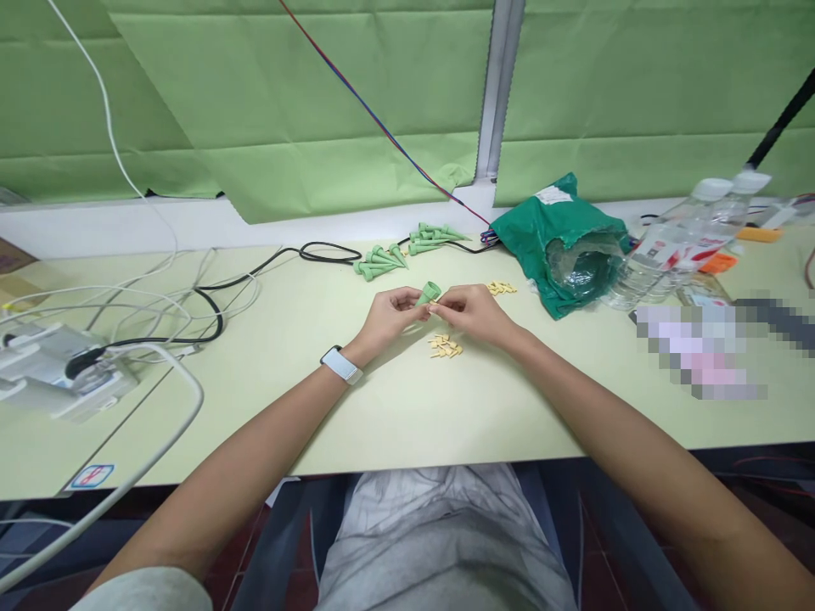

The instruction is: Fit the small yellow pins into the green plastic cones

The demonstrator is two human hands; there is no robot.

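My left hand [395, 316] is closed around a green plastic watering spike [429, 292], its flared cup end facing up and away from me. My right hand [471, 312] meets it at the fingertips, pinching a small yellow peg [436, 301] against the spike. Fingers hide most of the peg and the spike's lower part. Just below the hands lies a small pile of yellow pegs [446, 346]. Another group of yellow pegs [502, 288] is beyond my right wrist. Several green spikes [380, 261] lie past my left hand, with more green spikes [433, 238] behind them.
A green plastic bag [560, 246] gapes at the right beside clear bottles [684, 242]. A blurred-out item [700, 352] lies nearer me. White adapters [64, 373] and tangled cables [216, 314] occupy the left. Green paper [318, 102] covers the wall behind the table [382, 424].
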